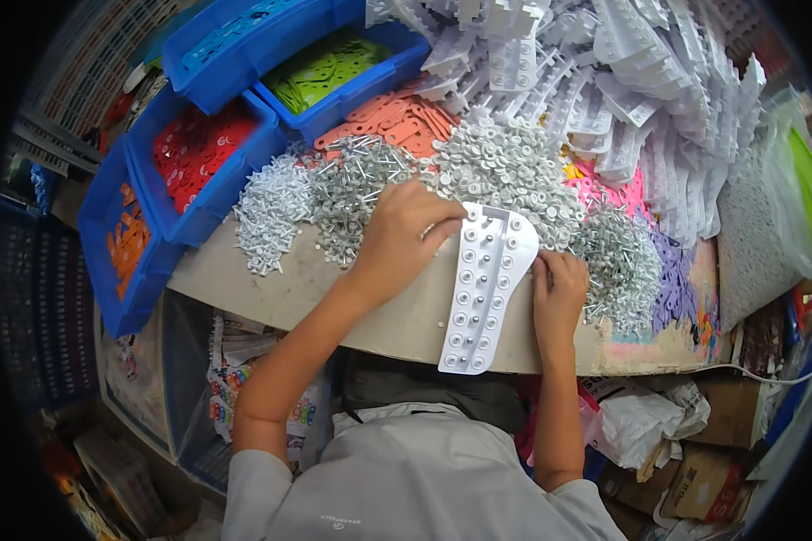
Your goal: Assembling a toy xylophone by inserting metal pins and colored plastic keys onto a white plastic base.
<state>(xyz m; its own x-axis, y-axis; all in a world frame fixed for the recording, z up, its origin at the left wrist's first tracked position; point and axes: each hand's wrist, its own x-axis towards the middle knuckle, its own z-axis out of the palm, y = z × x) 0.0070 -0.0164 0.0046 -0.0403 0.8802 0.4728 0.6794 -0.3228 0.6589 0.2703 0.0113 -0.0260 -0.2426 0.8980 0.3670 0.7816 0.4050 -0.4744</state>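
A long white plastic piece (481,287), wider at its far right, lies in front of me. Two rows of round studs run along it, with a line of metal pins down its middle. My left hand (404,236) pinches its far left corner between thumb and forefinger. At its right edge, my right hand (561,287) is closed, with curled fingertips against the rim. Small metal pins (356,185) are heaped just beyond my left hand. Past the piece rises a pile of round white caps (505,167). More silvery pins (615,261) lie right of my right hand.
Blue bins (221,221) at the left hold orange, red, green and blue flat parts. White screws (275,212) and salmon parts (392,122) lie nearby. White plastic pieces (641,81) are stacked high at the back right, by purple parts (677,284) and a clear bag (762,216).
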